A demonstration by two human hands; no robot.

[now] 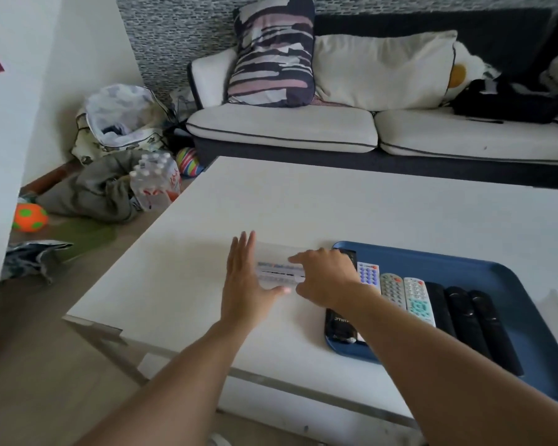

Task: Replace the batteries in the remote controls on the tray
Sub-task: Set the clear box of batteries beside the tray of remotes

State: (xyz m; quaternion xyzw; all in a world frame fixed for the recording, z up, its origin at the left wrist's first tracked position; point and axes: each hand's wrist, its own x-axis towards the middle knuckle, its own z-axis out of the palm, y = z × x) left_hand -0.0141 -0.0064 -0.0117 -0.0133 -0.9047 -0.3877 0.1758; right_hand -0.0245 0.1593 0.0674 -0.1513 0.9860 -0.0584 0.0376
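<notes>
Blurred pack (281, 272) between both hands.

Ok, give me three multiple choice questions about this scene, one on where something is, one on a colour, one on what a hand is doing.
1. Where does the clear plastic battery pack lie?
A. on the white table, left of the tray
B. inside the tray
C. on the sofa

2. What colour is the plastic tray holding the remote controls?
A. red
B. blue
C. white

3. How is the left hand?
A. clenched in a fist
B. gripping a remote
C. fingers straight, beside the pack

Answers: 1 A, it sits on the tabletop between the left hand and the right hand. 2 B, its rim is blue. 3 C, the fingers are extended.
</notes>
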